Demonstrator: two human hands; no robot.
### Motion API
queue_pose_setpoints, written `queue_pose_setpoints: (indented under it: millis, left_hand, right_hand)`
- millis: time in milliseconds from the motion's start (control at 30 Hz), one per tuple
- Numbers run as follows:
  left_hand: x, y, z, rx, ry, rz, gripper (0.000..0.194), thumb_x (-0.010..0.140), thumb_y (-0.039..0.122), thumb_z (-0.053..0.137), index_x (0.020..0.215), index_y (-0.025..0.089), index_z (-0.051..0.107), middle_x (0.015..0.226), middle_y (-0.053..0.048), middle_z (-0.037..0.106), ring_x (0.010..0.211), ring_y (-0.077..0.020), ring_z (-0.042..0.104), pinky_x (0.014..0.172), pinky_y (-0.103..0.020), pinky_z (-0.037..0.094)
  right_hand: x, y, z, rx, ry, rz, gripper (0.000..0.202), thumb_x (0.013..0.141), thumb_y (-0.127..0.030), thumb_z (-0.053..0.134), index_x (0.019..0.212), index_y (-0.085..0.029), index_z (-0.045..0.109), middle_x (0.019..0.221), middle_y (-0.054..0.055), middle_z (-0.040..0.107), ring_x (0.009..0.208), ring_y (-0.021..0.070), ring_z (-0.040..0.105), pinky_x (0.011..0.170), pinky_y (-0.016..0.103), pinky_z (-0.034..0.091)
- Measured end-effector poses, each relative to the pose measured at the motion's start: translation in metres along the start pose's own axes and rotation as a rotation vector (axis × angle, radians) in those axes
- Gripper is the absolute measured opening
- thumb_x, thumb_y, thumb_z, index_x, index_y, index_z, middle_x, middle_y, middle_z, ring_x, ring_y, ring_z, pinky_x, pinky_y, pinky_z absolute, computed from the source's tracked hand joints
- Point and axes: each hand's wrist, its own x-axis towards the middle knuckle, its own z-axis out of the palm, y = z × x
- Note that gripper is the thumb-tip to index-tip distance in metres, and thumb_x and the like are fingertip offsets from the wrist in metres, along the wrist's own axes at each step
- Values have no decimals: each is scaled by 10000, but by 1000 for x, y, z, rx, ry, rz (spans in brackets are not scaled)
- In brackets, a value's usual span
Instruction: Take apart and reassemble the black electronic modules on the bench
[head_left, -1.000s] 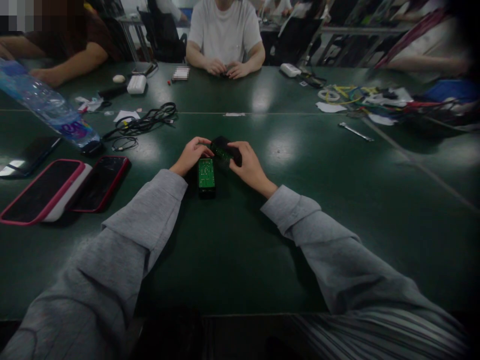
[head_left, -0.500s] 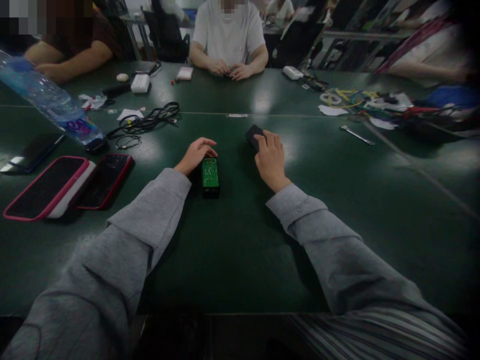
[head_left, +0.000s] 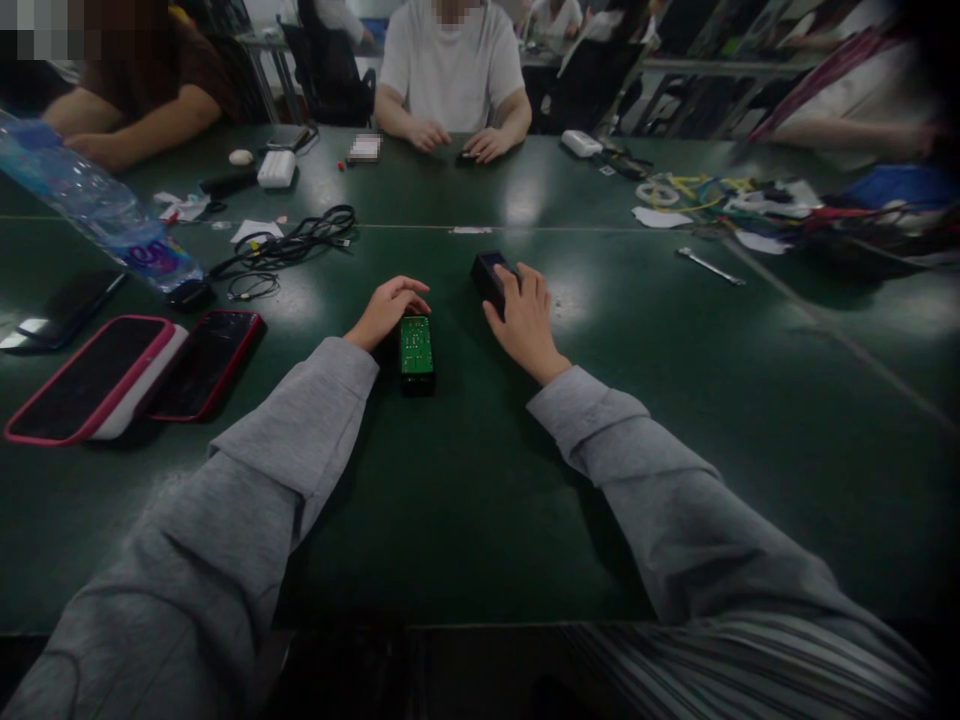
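A small black case with a green circuit board (head_left: 416, 345) on top lies on the dark green table (head_left: 480, 520). My left hand (head_left: 391, 308) rests at its far left corner, fingers curled over the far end and touching it. Right of it and farther off lies a black box (head_left: 491, 277), set at a slant. My right hand (head_left: 527, 318) is at the box's right side with its fingers spread, thumb and fingertips at the box's edge; it is not wrapped round it.
At the left are phones (head_left: 214, 362), a tilted water bottle (head_left: 105, 210) and black cables (head_left: 300, 245). A wrench (head_left: 710, 266) and tangled wires (head_left: 720, 200) lie at the right. Across the table sits a person in a white shirt (head_left: 452, 70).
My right hand's fingers have spread, and the black box under them now shows more of its top, slightly further left. My left hand stays by the circuit board.
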Motion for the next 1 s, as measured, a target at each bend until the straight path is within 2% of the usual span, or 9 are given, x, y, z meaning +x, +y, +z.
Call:
queue_pose_setpoints:
  millis: [167, 433, 533, 700, 867, 1000]
  left_hand:
    - [0, -1, -1, -7, -12, 2, 217, 888, 84, 462, 890, 194, 649, 731, -28, 708, 738, -156, 689, 792, -321, 520]
    - [3, -6, -3, -2, -29, 16, 191, 881, 107, 480, 889, 192, 651, 744, -30, 700, 736, -156, 684, 768, -307, 518]
    - [4, -5, -2, 5, -23, 3, 201, 888, 99, 464, 895, 178, 649, 734, -30, 700, 722, -148, 673, 762, -300, 509]
    - [2, -2, -1, -1, -21, -10, 226, 897, 68, 449, 895, 171, 650, 723, -22, 700, 729, -144, 672, 784, -303, 507]
    - [0, 0, 0, -20, -20, -14, 240, 910, 44, 449, 883, 168, 653, 721, -20, 700, 724, -135, 671, 801, -297, 506]
    - [0, -1, -1, -27, -25, -3, 247, 907, 29, 449, 879, 164, 653, 721, -22, 700, 720, -131, 671, 794, -290, 508]
  right_hand:
    - [4, 18, 11, 149, -38, 93, 613, 914, -289, 555, 1496, -172, 400, 1336, 198, 481, 1199, 403, 549, 997, 672, 475]
    - [2, 10, 1, 121, -67, 108, 599, 918, -280, 582, 1483, -159, 425, 1293, 178, 518, 1177, 372, 578, 1018, 605, 502]
    - [1, 5, -2, 149, 15, 59, 571, 933, -304, 565, 1477, -205, 424, 1317, 149, 522, 1221, 350, 553, 1037, 589, 494]
    - [4, 5, -10, 168, 239, 11, 561, 988, -409, 485, 1509, -253, 348, 1391, 133, 465, 1319, 326, 473, 1093, 594, 436]
    - [9, 34, -11, 139, 342, 74, 557, 980, -434, 487, 1483, -227, 371, 1395, 155, 468, 1348, 333, 443, 1119, 632, 378]
    - [10, 59, -2, 157, 334, 179, 523, 940, -373, 543, 1416, -189, 426, 1384, 167, 505, 1319, 317, 479, 1118, 597, 391]
